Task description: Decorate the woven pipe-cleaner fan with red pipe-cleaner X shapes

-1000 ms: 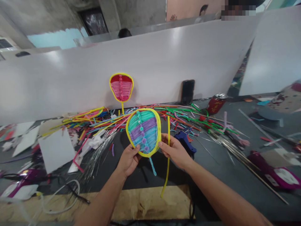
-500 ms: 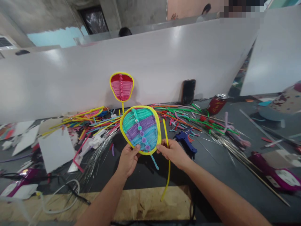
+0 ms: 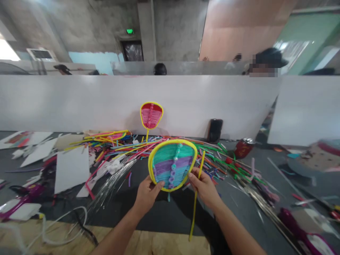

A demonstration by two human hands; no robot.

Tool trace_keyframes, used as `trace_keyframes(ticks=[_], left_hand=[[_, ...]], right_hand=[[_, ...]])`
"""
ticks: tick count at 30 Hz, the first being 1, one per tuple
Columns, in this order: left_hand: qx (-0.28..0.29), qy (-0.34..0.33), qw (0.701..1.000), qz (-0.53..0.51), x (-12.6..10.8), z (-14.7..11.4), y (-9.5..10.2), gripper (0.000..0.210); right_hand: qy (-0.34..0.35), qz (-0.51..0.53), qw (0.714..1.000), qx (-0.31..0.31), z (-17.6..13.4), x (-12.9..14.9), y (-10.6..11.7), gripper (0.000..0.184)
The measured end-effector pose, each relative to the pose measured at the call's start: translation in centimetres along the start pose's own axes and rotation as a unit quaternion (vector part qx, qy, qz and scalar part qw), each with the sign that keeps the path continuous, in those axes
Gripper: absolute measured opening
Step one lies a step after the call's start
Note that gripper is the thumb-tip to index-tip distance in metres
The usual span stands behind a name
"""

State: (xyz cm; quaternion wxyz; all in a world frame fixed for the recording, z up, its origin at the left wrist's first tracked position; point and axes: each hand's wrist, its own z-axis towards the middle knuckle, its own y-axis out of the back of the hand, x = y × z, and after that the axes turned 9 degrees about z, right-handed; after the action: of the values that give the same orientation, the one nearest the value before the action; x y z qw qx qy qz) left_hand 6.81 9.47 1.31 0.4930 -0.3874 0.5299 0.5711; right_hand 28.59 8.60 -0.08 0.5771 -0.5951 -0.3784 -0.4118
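Note:
Between both hands I hold up a rounded pipe-cleaner panel (image 3: 162,161) with a yellow rim, teal, purple and blue bands, and a beaded line down its middle. A short blue stem pokes out below it. My left hand (image 3: 148,193) pinches the lower left rim, thumb in front. At the lower right rim, my right hand (image 3: 203,186) pinches the edge and also holds a loose yellow pipe cleaner (image 3: 194,212), which hangs down. Behind stands a smaller pink and red panel (image 3: 151,115) with a yellow rim and stem, upright before the white partition.
Heaps of coloured pipe cleaners (image 3: 111,138) lie along the white partition (image 3: 106,102). A phone (image 3: 215,130) leans there, beside a red can (image 3: 243,148). White cards (image 3: 72,170) and cables lie left; thin wires (image 3: 260,198) and a purple device (image 3: 300,228) lie right. People are beyond the partition.
The view has tilted up and levelled. The panel in my hands has turned, so its beaded line now slants the other way. Both hands keep their grip.

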Motion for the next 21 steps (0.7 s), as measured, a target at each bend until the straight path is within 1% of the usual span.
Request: trace_keyframes(ticks=[2, 4, 6, 10, 15, 17, 18, 19, 21], left_hand=[[0.014, -0.063, 0.998, 0.018, -0.8, 0.0, 0.1, 0.013], [0.033, -0.131, 0.99, 0.051, -1.5, 0.1, 0.3, 0.011], [0.046, -0.178, 0.978, 0.096, -2.1, 0.2, 0.5, 0.011], [0.054, -0.222, 0.959, 0.167, -2.4, 0.3, 0.4, 0.017], [0.099, -0.263, 0.931, 0.234, -2.1, 0.1, -0.1, 0.024], [0.092, -0.272, 0.924, 0.253, -2.4, 0.2, -0.1, 0.027], [0.078, -0.272, 0.923, 0.261, -2.7, 0.2, 0.0, 0.033], [0.062, -0.27, 0.923, 0.269, -3.1, 0.3, 0.2, 0.046], [0.034, -0.268, 0.921, 0.282, -4.5, 0.4, 0.5, 0.079]], right_hand=[[0.012, 0.001, 1.0, -0.017, 0.0, -0.1, 0.0, 0.032], [0.017, 0.011, 0.999, -0.032, 0.2, -0.3, 0.1, 0.036], [0.015, 0.02, 0.999, -0.04, 0.3, -0.6, 0.1, 0.04], [0.007, 0.028, 0.999, -0.045, 0.7, -1.5, 0.2, 0.044], [-0.003, 0.035, 0.998, -0.046, 1.0, -2.1, 0.3, 0.045], [-0.002, 0.034, 0.998, -0.051, 1.1, -2.2, 0.3, 0.045], [-0.001, 0.032, 0.998, -0.054, 1.1, -2.3, 0.3, 0.045], [0.002, 0.03, 0.998, -0.057, 1.1, -2.3, 0.3, 0.045], [0.01, 0.027, 0.998, -0.063, 1.0, -2.5, 0.3, 0.044]])
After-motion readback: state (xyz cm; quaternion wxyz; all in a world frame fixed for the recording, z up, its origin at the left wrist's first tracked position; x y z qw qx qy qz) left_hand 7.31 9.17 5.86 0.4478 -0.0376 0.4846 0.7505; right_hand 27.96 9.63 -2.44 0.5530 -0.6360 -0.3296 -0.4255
